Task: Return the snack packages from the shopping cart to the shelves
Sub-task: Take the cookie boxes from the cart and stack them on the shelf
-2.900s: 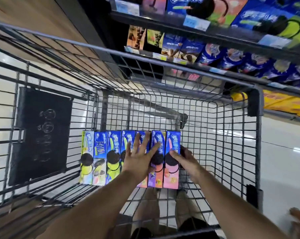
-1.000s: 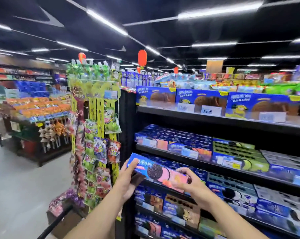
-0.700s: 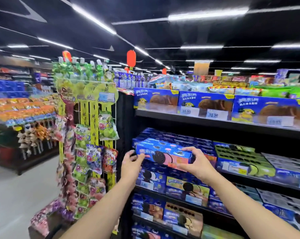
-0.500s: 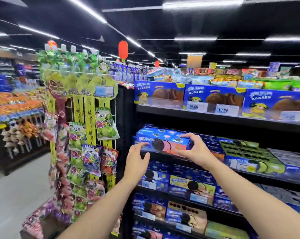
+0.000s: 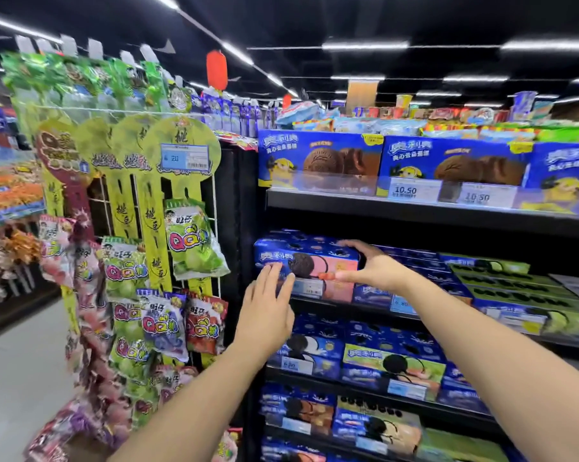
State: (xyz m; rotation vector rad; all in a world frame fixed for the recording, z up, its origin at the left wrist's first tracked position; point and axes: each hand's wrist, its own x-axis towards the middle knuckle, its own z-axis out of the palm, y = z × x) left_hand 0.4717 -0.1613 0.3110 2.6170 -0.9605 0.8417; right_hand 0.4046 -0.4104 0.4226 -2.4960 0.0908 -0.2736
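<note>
Shelf (image 5: 348,310): cookie box (image 5: 306,261) lengthwise along edge, right grip (image 5: 378,268) round its end (left grip (image 5: 264,315) wide).

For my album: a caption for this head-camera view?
Right hand holds a pink-and-blue cookie box atop shelved boxes; left hand open beside it.

Dark gap open above cookie boxes (image 5: 411,255), capped by upper shelf (image 5: 414,213). Candy rack (image 5: 184,228) crowds left side.
</note>
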